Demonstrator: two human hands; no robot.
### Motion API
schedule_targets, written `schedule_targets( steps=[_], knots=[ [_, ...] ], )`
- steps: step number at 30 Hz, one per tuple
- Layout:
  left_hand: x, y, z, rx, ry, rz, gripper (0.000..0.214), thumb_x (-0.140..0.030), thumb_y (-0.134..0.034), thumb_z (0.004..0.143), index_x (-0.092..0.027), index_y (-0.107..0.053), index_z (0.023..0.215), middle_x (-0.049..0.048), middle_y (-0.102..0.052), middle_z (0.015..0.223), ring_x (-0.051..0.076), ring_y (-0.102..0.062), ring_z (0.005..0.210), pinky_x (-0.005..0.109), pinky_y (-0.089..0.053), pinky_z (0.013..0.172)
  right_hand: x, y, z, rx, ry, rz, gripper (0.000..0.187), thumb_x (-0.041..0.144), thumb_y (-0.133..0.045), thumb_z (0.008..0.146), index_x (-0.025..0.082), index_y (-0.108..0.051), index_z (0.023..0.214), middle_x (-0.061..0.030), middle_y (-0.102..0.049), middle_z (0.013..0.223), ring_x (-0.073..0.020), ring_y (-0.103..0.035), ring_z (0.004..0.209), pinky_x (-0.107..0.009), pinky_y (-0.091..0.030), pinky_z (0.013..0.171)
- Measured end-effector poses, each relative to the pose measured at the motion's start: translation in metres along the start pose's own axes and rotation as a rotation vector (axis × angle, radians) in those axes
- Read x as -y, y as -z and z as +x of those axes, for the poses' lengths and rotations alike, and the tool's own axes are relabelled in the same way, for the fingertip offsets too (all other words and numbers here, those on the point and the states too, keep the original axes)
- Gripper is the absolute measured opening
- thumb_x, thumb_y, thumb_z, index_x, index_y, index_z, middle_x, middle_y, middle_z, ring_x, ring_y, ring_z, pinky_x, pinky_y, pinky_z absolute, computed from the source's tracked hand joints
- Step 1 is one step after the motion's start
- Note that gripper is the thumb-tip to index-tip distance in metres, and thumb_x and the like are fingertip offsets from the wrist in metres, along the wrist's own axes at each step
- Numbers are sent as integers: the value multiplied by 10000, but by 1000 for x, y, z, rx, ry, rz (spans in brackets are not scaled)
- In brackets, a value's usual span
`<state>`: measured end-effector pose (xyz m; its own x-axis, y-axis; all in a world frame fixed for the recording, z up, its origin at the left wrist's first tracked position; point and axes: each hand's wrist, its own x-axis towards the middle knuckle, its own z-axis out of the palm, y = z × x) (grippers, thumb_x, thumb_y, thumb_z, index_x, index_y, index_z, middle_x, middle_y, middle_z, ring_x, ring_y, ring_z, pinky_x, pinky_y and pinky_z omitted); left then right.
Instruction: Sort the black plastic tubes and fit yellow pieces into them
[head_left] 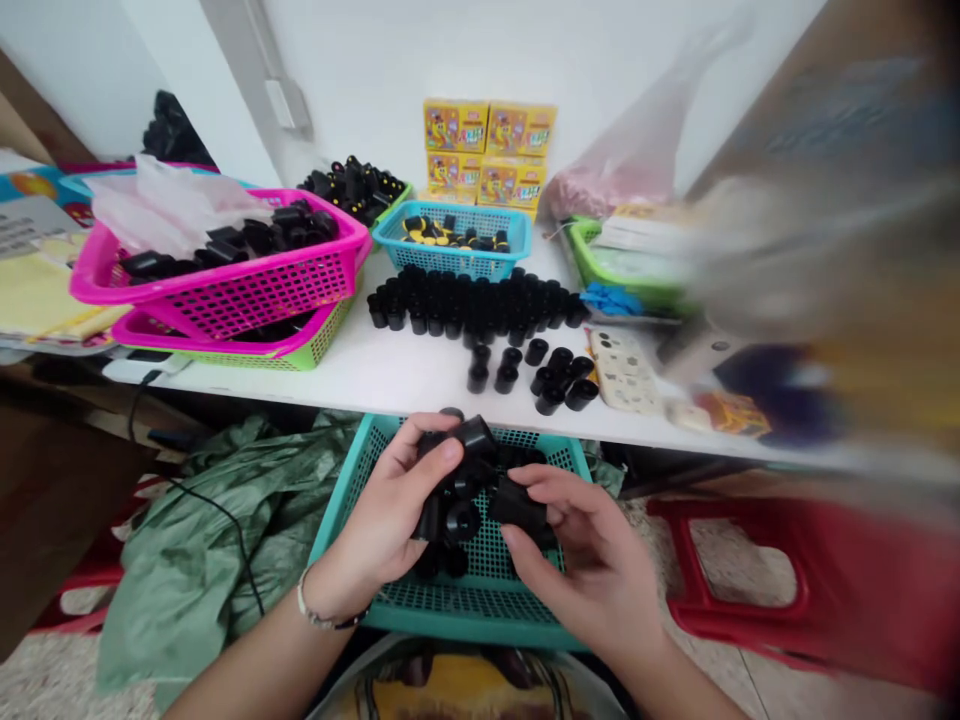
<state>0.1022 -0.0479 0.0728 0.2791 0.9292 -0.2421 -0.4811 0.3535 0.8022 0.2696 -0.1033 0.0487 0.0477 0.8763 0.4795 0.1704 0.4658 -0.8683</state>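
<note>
A teal mesh basket (pixel 480 622) rests in my lap, below the table edge, heaped with black plastic cylinders (pixel 454 520). My left hand (pixel 390 500) grips one black cylinder (pixel 474 436) at the top of the heap, fingers curled over it. Over on the other side, my right hand (pixel 585 560) has its fingers around another black cylinder (pixel 519 506). Both hands are just above the basket. Part of the heap is hidden behind my fingers.
On the white table (pixel 390 372) ahead stand rows of black cylinders (pixel 472 305). Behind them are a blue basket (pixel 450 262), a stacked pink basket (pixel 262 295), and yellow boxes (pixel 487 150). A green sack (pixel 225 540) lies left, a red stool (pixel 735 560) right. A blurred object covers the right.
</note>
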Motion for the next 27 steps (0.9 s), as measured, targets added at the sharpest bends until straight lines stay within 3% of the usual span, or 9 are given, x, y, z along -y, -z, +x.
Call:
schedule_targets(
  steps=[7,14,19,23,27],
  knots=[
    [4,-4,0,12,-93,92,230,-275,-783,765,-213,-646,939,-21,-658,881,69,-601,701,155,-496,633,2,6,0,15,67,-255,394,66,-715,767,241,-617,1106,-62,-665,1158,-172,-657,1019,-291,-581,878],
    [3,-3,0,47,-155,182,216,-297,-781,771,-223,-659,933,-30,-648,884,63,-579,724,164,-469,676,3,8,0,4,49,-181,390,72,-673,815,251,-629,1159,-65,-636,1152,-157,-658,994,-227,-608,735],
    [4,-3,-2,108,-181,254,205,-290,-770,786,-236,-664,952,-26,-653,870,75,-577,759,171,-464,692,5,9,0,-2,119,-389,375,104,-705,798,232,-634,1144,-65,-653,1140,-170,-667,978,-251,-606,787],
    [4,-5,-3,113,-128,216,221,-302,-760,793,-241,-649,974,-19,-661,881,84,-588,762,182,-468,684,8,13,2,101,215,-595,336,138,-684,826,225,-634,1146,-62,-654,1144,-179,-656,1029,-289,-549,956],
    [6,-10,-4,122,-39,155,240,-329,-748,799,-241,-630,989,-25,-664,862,80,-593,730,170,-465,638,8,18,11,322,67,-574,343,127,-585,861,240,-606,1184,-76,-598,1242,-191,-615,1123,-315,-543,955]
  ],
)
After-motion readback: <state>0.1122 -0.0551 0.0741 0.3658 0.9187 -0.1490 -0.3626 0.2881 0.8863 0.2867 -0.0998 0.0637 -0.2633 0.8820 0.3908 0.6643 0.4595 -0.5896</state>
